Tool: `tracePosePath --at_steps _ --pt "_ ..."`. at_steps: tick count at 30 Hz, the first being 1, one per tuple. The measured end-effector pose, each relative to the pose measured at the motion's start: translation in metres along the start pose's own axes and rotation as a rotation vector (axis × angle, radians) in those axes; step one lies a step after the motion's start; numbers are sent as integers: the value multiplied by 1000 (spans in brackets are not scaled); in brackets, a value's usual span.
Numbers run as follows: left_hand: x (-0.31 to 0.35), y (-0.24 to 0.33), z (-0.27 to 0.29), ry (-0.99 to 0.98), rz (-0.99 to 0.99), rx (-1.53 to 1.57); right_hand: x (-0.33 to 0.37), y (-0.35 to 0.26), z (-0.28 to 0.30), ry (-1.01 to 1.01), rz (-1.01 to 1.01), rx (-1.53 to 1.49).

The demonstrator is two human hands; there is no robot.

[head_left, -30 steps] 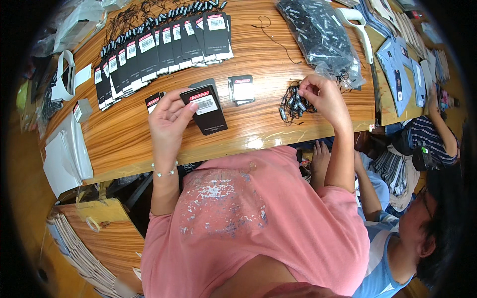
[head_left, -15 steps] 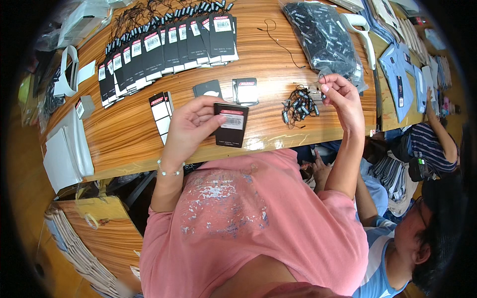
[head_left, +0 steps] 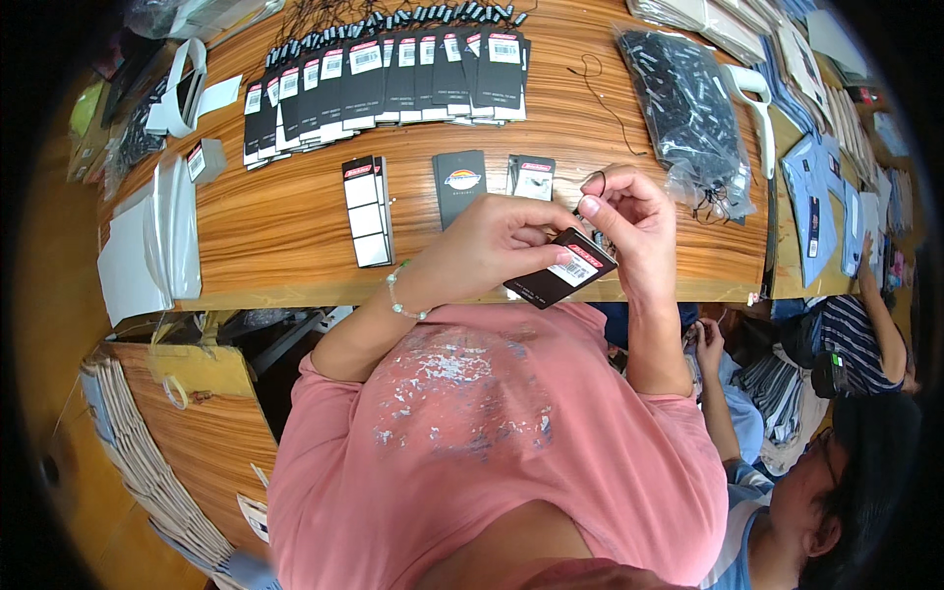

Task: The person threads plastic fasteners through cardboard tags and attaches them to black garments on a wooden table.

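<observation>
Nearest you, your pink short-sleeved shirt (head_left: 462, 433) fills the lower view, and your forearms reach up past it to meet over the front edge of the wood-grain worktop (head_left: 295, 236). Your left hand (head_left: 492, 241) pinches a black rectangular card tag with a red-and-white label (head_left: 547, 285), thumb flat on the label; the tag is tilted, its labelled end toward your right hand (head_left: 634, 221), which nips a thin black looped cord (head_left: 604, 180) between thumb and fingertips. Whether the cord passes through the tag cannot be told. To work neatly here, you would do well to keep the left pinch firm, the card edges even, and the cord gripped short so that it does not flop. Your left wrist reaches across your body, while your right forearm stands nearly upright, fingers curled inward. Beyond lie a white-panelled tag pile (head_left: 366, 211) and a black card pile with a round emblem (head_left: 459, 187); farther off, a row of corded black tags (head_left: 393, 84).
</observation>
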State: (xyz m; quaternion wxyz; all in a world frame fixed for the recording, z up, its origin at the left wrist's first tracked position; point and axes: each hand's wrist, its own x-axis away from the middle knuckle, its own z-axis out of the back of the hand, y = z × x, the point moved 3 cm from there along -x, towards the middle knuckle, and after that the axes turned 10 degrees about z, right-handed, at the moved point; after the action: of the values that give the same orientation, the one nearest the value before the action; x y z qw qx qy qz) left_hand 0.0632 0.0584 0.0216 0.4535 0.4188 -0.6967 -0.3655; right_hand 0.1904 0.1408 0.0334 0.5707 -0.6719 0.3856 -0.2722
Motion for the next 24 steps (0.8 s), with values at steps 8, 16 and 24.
tracePosePath --at_steps 8,16,24 --pt "13 -9 13 109 -45 15 -30 13 0 34 -54 -519" --pt "27 -5 31 257 -80 42 -56 -4 -13 -34 81 -736" --pt "45 26 52 631 -482 -90 -29 -31 -50 -180 212 25"
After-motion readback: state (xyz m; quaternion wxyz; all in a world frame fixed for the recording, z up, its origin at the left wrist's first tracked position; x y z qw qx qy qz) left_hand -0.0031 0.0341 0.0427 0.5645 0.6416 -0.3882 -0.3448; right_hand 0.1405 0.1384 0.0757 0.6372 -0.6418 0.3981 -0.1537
